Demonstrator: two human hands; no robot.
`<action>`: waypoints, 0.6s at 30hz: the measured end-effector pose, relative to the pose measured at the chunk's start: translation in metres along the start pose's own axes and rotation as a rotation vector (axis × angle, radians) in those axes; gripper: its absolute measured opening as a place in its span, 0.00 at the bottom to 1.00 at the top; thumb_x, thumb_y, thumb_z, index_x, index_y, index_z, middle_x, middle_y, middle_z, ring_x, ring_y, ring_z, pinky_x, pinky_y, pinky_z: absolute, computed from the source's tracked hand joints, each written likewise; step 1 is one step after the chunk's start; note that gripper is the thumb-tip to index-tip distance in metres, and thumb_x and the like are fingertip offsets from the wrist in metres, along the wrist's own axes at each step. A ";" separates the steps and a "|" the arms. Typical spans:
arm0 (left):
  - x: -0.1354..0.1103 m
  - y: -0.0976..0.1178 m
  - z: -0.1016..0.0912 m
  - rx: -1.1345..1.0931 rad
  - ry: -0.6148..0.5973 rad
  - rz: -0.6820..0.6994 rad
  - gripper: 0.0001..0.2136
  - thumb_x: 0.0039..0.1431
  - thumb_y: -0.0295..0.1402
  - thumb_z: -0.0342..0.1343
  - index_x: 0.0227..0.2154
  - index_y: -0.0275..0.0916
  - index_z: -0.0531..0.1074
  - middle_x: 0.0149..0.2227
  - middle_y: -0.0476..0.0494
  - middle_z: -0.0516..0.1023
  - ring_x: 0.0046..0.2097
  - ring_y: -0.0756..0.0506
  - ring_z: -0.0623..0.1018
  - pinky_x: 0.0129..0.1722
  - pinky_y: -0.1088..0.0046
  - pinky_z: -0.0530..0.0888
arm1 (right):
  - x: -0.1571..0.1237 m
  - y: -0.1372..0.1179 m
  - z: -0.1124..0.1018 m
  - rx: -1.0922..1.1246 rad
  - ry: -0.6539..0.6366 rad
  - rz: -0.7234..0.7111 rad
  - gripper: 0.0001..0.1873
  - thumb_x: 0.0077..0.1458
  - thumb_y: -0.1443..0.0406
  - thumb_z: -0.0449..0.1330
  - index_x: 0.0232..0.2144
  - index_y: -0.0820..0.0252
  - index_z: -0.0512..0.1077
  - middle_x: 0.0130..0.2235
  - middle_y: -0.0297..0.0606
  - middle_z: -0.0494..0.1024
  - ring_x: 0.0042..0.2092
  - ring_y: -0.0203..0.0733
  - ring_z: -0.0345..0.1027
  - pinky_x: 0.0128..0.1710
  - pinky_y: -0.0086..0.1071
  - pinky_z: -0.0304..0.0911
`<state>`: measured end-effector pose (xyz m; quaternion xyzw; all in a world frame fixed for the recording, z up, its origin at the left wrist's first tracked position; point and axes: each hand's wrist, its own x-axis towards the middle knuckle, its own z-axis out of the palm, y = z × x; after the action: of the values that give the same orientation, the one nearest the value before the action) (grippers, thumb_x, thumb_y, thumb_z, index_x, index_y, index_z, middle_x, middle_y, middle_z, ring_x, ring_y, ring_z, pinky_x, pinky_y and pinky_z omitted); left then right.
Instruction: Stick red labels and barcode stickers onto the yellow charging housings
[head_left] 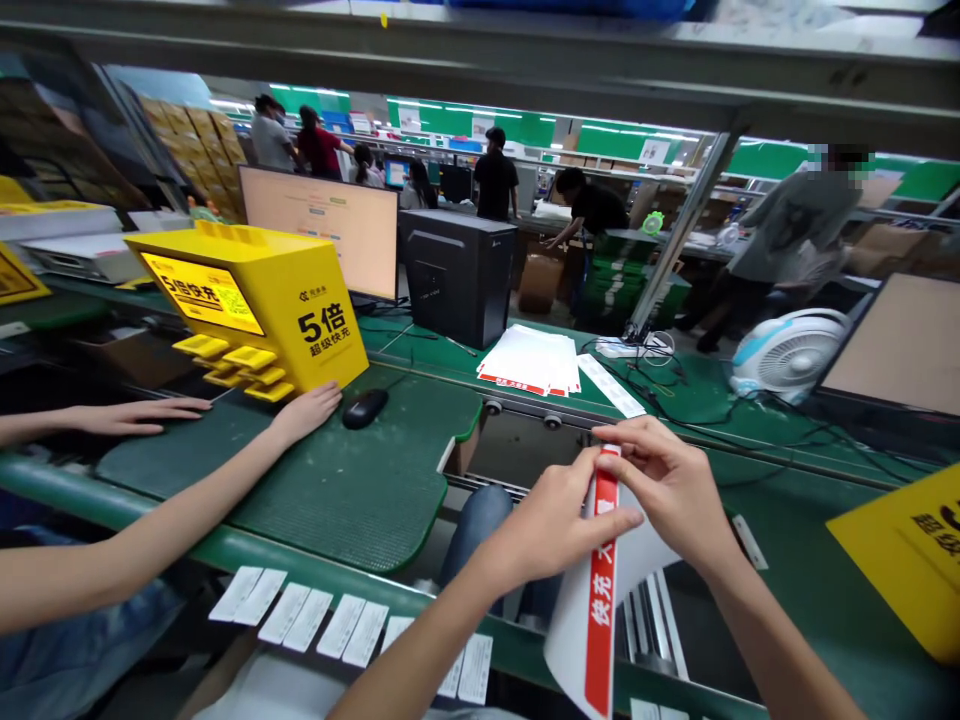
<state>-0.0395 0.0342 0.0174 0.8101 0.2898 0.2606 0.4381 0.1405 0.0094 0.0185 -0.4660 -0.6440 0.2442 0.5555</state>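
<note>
My left hand (551,520) grips a curled white sheet with a red printed strip (602,590) along its edge, its thumb lying across the strip. At the sheet's upper end, the fingers of my right hand (667,485) are pinched together on it, close to my left fingertips. The sheet hangs down toward me, its white part bending away behind my right hand. Several similar white sheets with red edges (532,355) lie in a loose pile on the green bench beyond my hands.
To the left, a co-worker's hand (307,412) touches a yellow box (300,300) beside a black mouse (365,408). Small white labels (341,628) line the bench edge. A white fan (791,350), cables and another yellow box (907,550) are on the right. Rollers show below my hands.
</note>
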 end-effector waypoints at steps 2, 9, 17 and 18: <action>0.003 -0.002 0.005 -0.026 0.057 0.020 0.12 0.66 0.33 0.57 0.50 0.38 0.70 0.46 0.40 0.82 0.44 0.41 0.81 0.41 0.69 0.72 | -0.001 0.001 -0.001 0.031 0.011 0.020 0.10 0.62 0.58 0.71 0.46 0.48 0.84 0.43 0.39 0.73 0.39 0.39 0.70 0.35 0.28 0.71; 0.002 -0.009 0.018 0.056 0.207 0.091 0.14 0.65 0.21 0.48 0.47 0.38 0.75 0.46 0.41 0.83 0.45 0.43 0.82 0.43 0.70 0.73 | -0.013 0.002 -0.006 -0.007 -0.023 -0.010 0.11 0.62 0.61 0.72 0.47 0.48 0.84 0.44 0.40 0.74 0.43 0.44 0.73 0.38 0.31 0.74; -0.011 0.007 0.046 0.035 0.414 0.016 0.15 0.64 0.19 0.47 0.43 0.38 0.78 0.44 0.40 0.84 0.44 0.41 0.83 0.45 0.67 0.76 | -0.033 -0.018 0.002 -0.354 0.089 -0.297 0.11 0.67 0.69 0.65 0.47 0.48 0.82 0.45 0.38 0.76 0.42 0.42 0.72 0.38 0.36 0.70; -0.013 0.014 0.050 -0.006 0.434 0.032 0.16 0.64 0.20 0.47 0.45 0.38 0.78 0.46 0.40 0.84 0.46 0.41 0.83 0.46 0.67 0.77 | -0.038 -0.023 0.002 -0.398 0.148 -0.367 0.13 0.67 0.71 0.65 0.47 0.47 0.83 0.45 0.38 0.76 0.43 0.43 0.72 0.38 0.37 0.70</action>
<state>-0.0118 -0.0089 0.0032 0.7382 0.3635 0.4367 0.3637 0.1289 -0.0333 0.0188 -0.4579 -0.7106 -0.0266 0.5336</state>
